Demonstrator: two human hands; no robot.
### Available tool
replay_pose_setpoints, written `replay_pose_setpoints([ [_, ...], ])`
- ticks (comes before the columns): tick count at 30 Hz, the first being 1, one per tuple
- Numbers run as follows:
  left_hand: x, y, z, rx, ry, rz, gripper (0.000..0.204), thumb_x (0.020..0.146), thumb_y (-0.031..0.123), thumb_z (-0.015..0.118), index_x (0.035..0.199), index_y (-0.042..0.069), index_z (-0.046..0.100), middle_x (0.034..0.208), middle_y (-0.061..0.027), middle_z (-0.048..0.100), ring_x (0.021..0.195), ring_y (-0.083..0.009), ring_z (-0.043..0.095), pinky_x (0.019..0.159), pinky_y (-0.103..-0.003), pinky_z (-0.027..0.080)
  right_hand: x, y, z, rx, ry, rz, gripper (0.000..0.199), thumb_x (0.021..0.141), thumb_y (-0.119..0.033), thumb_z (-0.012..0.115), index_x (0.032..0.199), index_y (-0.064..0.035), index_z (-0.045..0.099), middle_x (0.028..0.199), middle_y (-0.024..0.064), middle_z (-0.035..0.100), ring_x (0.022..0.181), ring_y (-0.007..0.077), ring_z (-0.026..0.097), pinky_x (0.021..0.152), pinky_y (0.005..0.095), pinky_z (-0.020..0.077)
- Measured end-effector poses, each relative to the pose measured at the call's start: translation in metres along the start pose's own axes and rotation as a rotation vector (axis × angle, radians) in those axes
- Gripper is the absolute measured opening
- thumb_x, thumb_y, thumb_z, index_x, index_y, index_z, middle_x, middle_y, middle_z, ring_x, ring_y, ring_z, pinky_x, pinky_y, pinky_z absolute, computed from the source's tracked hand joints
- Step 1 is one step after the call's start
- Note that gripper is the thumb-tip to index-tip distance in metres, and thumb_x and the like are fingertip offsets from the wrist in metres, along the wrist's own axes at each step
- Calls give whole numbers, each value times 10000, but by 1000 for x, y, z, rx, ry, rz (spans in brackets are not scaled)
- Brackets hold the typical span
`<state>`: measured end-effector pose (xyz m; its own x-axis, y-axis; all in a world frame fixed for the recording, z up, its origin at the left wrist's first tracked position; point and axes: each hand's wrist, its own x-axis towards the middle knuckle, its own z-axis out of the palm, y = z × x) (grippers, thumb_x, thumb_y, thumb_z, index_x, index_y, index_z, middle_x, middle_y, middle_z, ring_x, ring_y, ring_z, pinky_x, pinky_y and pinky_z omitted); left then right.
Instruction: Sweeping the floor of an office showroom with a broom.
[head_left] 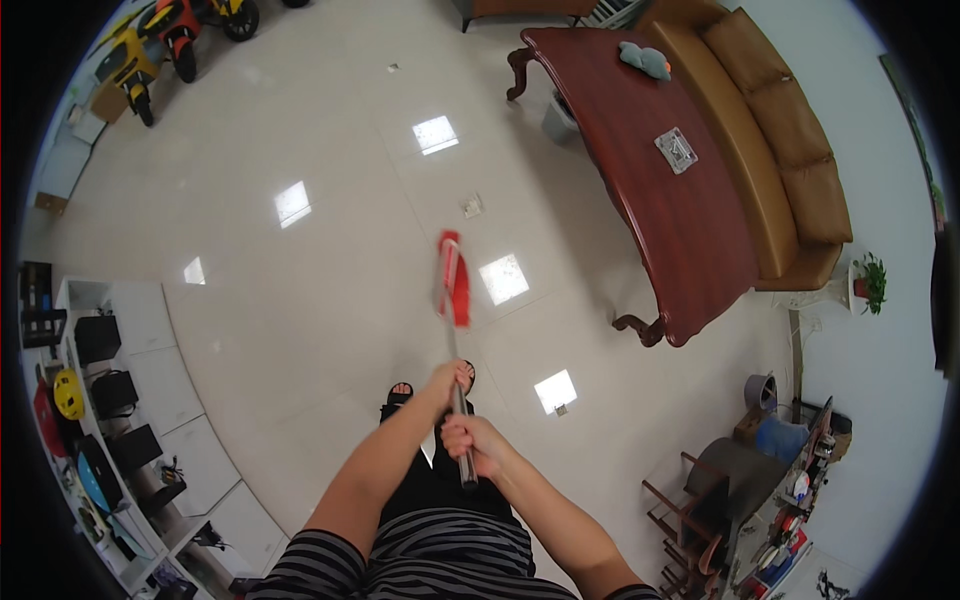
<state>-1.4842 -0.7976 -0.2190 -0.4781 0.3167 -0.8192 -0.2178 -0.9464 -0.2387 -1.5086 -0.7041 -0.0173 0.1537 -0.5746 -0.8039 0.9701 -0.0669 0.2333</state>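
gripping the metal handle [460, 415] of a red broom [454, 280], left hand [447, 377] above, right hand [472, 442] below, both closed tight. risking a slip on glossy tile floor [330, 250], or clipping the wooden worktop [655, 170] leg.

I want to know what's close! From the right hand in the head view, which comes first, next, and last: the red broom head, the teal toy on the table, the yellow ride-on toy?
From the right hand:
1. Red broom head, straight ahead on the floor.
2. Teal toy, far right on the wooden table.
3. Yellow ride-on toy, far left corner.
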Motion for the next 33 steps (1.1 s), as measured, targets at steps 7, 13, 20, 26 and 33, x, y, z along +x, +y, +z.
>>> replay_pose_setpoints([
  [7,5,-26,45,297,100,321,183,772,140,489,614,70,430,490,-32,420,406,-156,439,371,-272,372,-39,-27,-64,-97,-62,-74,216,790,-20,458,1003,-24,422,499,-44,320,312,19,266,265,164,201],
  [13,-16,-197,75,466,-77,-74,242,818,288,479,900,66,428,693,-93,522,604,-217,561,549,-351,484,-188,17,-107,-146,257,-164,260,772,4,463,1024,-43,419,477,-38,314,302,39,263,271,185,207],
  [20,-22,-151,87,672,-205,-624,472,826,400,502,1157,92,368,1071,-146,497,954,-266,533,830,-361,455,-147,-11,-116,-172,639,-457,55,742,-13,458,772,-52,433,454,-19,319,324,75,287,301,221,232],
  [26,-31,-27,81,683,22,-428,348,858,251,451,1156,79,401,1077,-131,511,938,-252,534,815,-343,458,-22,-147,-99,-82,518,-549,195,742,-2,403,556,-61,402,445,3,342,375,112,332,379,228,290],
  [33,-30,100,113,473,59,-132,569,841,460,414,1240,80,271,1144,-97,466,964,-295,506,795,-465,418,50,-103,106,-110,212,-51,153,771,5,458,691,-93,372,518,-35,299,405,56,289,404,217,282],
])
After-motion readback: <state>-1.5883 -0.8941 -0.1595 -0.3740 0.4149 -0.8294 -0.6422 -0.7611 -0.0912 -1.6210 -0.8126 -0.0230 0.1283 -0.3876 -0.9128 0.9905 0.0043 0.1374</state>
